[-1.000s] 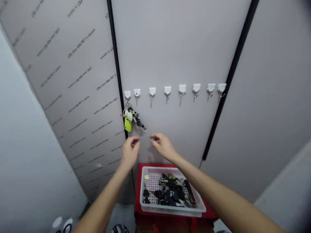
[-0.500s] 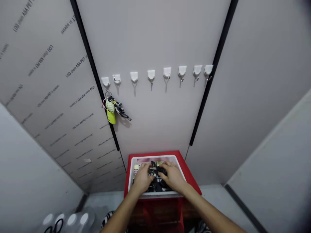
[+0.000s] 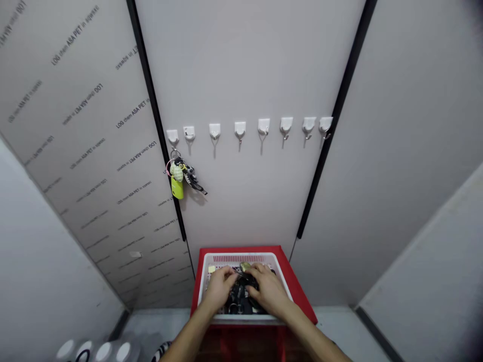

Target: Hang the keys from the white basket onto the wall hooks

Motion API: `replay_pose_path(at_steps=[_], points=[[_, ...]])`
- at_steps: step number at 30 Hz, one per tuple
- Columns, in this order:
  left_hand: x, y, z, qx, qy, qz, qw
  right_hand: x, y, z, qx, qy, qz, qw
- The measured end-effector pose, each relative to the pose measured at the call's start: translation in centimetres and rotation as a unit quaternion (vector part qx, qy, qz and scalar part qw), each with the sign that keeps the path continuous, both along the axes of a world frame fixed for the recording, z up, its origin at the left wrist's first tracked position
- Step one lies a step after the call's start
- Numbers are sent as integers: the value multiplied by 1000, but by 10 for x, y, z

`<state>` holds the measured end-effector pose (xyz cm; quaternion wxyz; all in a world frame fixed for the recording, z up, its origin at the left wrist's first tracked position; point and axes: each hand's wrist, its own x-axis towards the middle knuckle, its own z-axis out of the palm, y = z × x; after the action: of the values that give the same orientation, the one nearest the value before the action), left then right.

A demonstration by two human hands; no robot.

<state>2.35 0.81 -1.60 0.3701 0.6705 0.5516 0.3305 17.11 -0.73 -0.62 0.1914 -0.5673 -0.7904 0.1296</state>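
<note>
A white plastic basket [image 3: 281,261] holds a jumble of dark keychains and metal rings [image 3: 237,301]. Inside it, my left hand [image 3: 219,285] has thumb and fingertips pinched together at the end of a small dark piece. My right hand [image 3: 267,287] curls its thumb and fingers round a black keychain [image 3: 247,277], partly hidden by the fingers. The two hands almost meet over the pile. On the wall, a bunch of keychains [image 3: 179,173] with a yellow-green tag and a black strap hangs from the leftmost hook [image 3: 172,137].
Several white adhesive hooks [image 3: 240,129] run in a row across the wall panel. The basket rests on a red stool [image 3: 298,296]. Black strips [image 3: 324,146] edge the panel. Clear containers with white lids [image 3: 103,351] stand at the lower left.
The view has tilted up a little, so hooks and basket appear lower. My hands have come closer together, and my left fingers have closed into a pinch near the black keychain.
</note>
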Motion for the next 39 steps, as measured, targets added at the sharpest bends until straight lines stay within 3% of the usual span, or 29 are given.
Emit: replay_pose_path(at_steps=[5, 11, 13, 16, 18, 21, 24, 29, 33, 39], points=[[-3, -2, 3, -11, -83, 62, 995, -1, -3, 3, 4, 21, 2, 1000], [-2, -10, 0, 9, 51, -42, 998, -1, -5, 1, 22, 90, -16, 996], [-2, -11, -2, -18, 68, -55, 996, 0, -4, 0, 21, 106, -44, 993], [-2, -13, -4, -61, 79, -76, 992, 0, -2, -1, 10, 79, -82, 993], [-2, -14, -4, -27, 97, -79, 992, -1, -1, -2, 5, 55, -92, 994], [-2, -14, -4, 26, 119, -75, 990, -2, -1, -2, -8, 46, -64, 997], [-2, -10, -1, 7, 79, -53, 995, -1, -3, 0, -21, 72, -15, 997], [-10, -1, 15, -45, -104, 16, 993, 9, 6, 15, -50, 230, -50, 971], [-17, 3, 37, -28, -150, 4, 988, 13, 14, 33, -99, 341, -70, 932], [-20, 2, 65, -14, -165, -34, 986, -8, 1, 55, -9, 264, 56, 963]])
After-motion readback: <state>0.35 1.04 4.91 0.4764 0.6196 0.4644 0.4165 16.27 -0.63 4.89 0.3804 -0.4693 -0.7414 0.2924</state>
